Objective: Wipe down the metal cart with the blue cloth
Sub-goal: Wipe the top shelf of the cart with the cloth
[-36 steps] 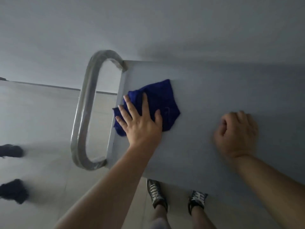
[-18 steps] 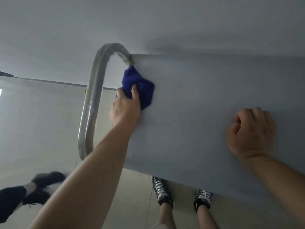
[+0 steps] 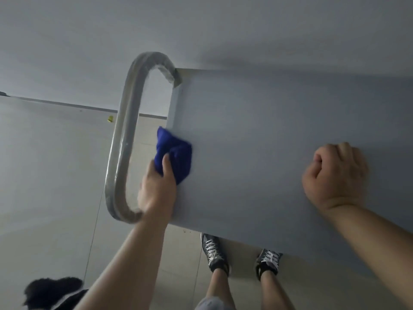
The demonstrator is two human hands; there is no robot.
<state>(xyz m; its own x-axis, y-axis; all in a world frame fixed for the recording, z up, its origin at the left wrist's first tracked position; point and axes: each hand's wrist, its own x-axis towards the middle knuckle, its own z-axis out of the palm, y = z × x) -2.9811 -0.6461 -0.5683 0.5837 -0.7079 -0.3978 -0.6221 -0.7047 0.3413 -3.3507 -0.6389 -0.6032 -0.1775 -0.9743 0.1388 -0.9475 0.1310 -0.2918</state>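
Observation:
The metal cart's flat grey top (image 3: 257, 142) fills the middle and right of the head view, with its curved tubular handle (image 3: 125, 142) at the left end. My left hand (image 3: 157, 189) grips the bunched blue cloth (image 3: 174, 153) and presses it on the cart's left edge, just right of the handle. My right hand (image 3: 335, 175) rests as a closed fist on the top at the right, holding nothing.
A grey wall rises behind the cart. Tiled floor lies to the left and below. My two dark sneakers (image 3: 213, 253) stand under the near edge. A dark furry shape (image 3: 51, 291) sits at the lower left. A small yellow object (image 3: 110, 119) lies by the baseboard.
My left hand bunched the cloth, pushed it up to the far left corner by the handle, then dragged it back toward me along the left edge. The right fist stayed put.

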